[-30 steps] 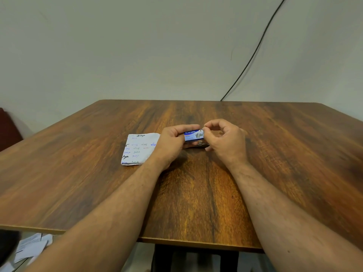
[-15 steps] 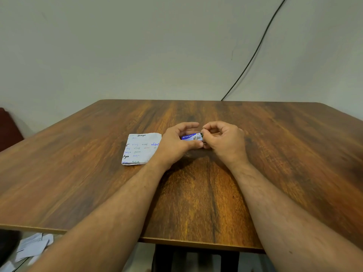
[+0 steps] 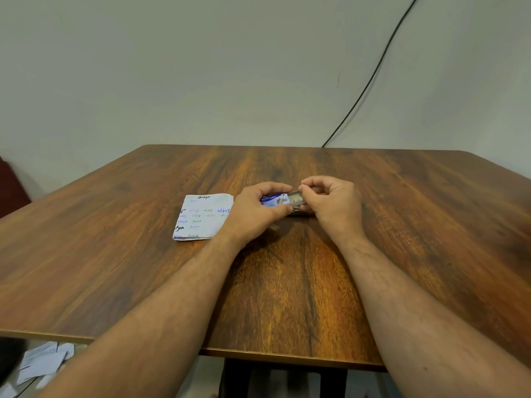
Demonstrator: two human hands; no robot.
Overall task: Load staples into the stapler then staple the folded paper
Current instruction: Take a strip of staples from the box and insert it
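Step in hand: opening the staple box [image 3: 274, 200], by my read. My left hand [image 3: 255, 209] grips its blue sleeve just above the table [image 3: 287, 282]; my right hand [image 3: 330, 201] pinches the grey inner tray [image 3: 296, 197], which sticks out to the right. Hands nearly touching. Stapler: dark bit under my right fingers, can't tell for sure. Folded paper [image 3: 202, 216] lies flat just left of my left hand. Next: lift 1 staple strip out, needs a fine pinch.
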